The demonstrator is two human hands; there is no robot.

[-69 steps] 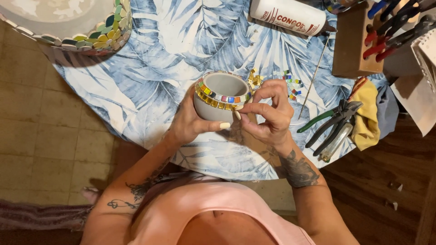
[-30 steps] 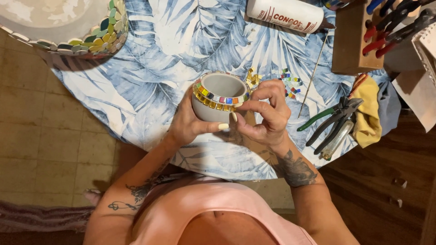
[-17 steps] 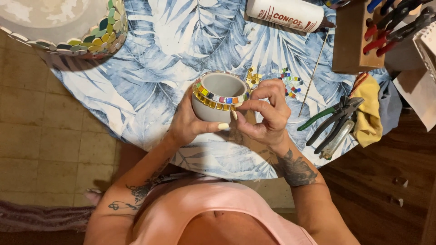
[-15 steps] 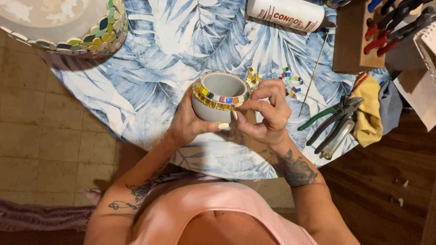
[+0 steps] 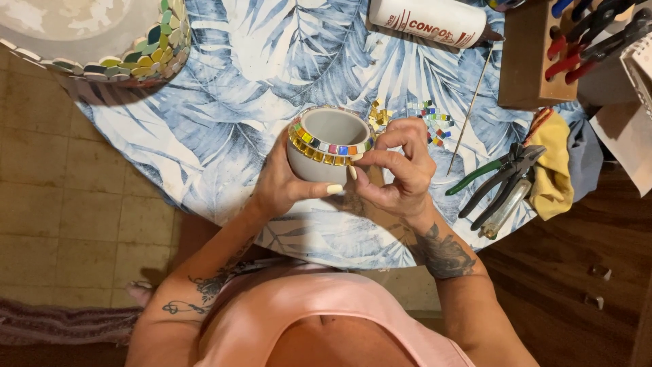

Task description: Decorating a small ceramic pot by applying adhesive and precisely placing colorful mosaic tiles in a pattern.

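Little differs from the earlier frames: both hands stay on the pot, which sits a shade higher toward the counter's middle than two seconds back, and the right fingers remain pinched at the same spot on its rim.

The left hand wraps the pot's grey wall from the near side, thumb laid across the front, holding it firmly. The right hand has its thumb and forefinger closed narrow against the rim's right side, where the band of coloured tiles runs; whether a tile is pinched between them cannot be told.

The pot is held just above the counter, near its front edge and about midway along it. Its mouth opens upward and slightly away from the person, so its axis stands nearly upright, tipped a little toward the far edge.

Loose tiles lie just beyond the right hand. A thin stick lies right of them, pliers and a yellow cloth at the right edge, a white bottle on its side at the far edge, and a large mosaic bowl at the far left corner.
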